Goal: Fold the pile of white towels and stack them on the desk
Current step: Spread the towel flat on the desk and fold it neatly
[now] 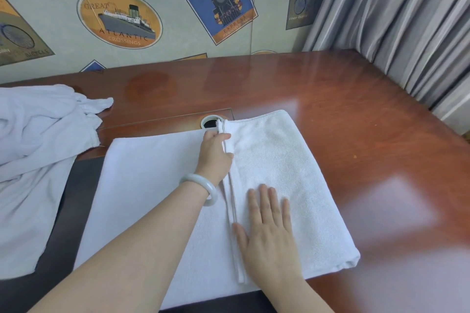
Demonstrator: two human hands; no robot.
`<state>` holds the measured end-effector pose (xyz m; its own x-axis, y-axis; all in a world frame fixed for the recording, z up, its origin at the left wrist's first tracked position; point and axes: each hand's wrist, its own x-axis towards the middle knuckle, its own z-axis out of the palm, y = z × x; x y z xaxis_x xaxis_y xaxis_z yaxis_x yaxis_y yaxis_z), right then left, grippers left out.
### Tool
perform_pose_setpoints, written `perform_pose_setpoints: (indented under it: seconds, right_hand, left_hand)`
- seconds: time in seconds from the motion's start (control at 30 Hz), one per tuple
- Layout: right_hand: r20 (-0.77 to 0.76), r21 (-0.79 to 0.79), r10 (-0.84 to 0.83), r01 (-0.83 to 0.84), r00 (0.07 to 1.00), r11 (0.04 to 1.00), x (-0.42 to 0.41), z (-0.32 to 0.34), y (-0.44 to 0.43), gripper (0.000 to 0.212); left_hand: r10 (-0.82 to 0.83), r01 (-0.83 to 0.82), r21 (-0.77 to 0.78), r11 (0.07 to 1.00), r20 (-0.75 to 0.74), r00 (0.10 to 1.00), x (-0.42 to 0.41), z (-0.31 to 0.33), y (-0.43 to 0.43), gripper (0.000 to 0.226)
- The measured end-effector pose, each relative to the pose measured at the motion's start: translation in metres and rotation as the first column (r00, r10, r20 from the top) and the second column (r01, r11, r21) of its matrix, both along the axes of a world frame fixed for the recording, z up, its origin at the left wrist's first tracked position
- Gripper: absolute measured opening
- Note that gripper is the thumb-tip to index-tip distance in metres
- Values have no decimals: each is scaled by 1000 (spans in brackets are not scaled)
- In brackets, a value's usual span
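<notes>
White towel lies half-folded on the reddish wooden desk. The left hand seems to pinch its folded hem, and the right hand presses flat on top, fingers straight. The unfolded pile sits left.

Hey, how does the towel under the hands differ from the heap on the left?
The spread towel lies flat and smooth, its right part folded over to the middle; the heap is crumpled and bunched. The left hand pinches the spread towel's folded edge and the right hand presses flat on it; the heap is untouched. Both are white, on the desk.
</notes>
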<state>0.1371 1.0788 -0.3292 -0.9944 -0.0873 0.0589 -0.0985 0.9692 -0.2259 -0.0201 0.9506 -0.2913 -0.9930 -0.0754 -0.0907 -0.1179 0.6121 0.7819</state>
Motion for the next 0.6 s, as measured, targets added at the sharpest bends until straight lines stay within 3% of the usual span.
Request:
perform_pose_setpoints:
  seconds: [0.1, 0.27, 0.37, 0.5, 0.6]
  right_hand:
    - [-9, 5, 70, -70, 998, 998, 4, -1, 6, 71]
    - [-43, -28, 384, -385, 922, 922, 12, 7, 14, 74]
    - [7, -49, 416, -415, 909, 908, 12, 7, 12, 73]
    - [55, -241, 459, -434, 887, 868, 8, 10, 13, 83]
    - [157, -493, 476, -348, 866, 797, 6, 26, 18, 84]
  left_hand:
    - [28, -28, -2, 1000, 64, 998, 2, -1, -2, 46]
    - [15, -15, 1, 1000, 74, 997, -4, 1, -4, 42]
    - [17, -16, -3, 1000, 64, 998, -8, 1, -5, 40]
    - [8, -8, 6, 1000, 66, 998, -9, 2, -7, 41]
    - [5, -5, 8, 1000, 58, 998, -10, 4, -7, 42]
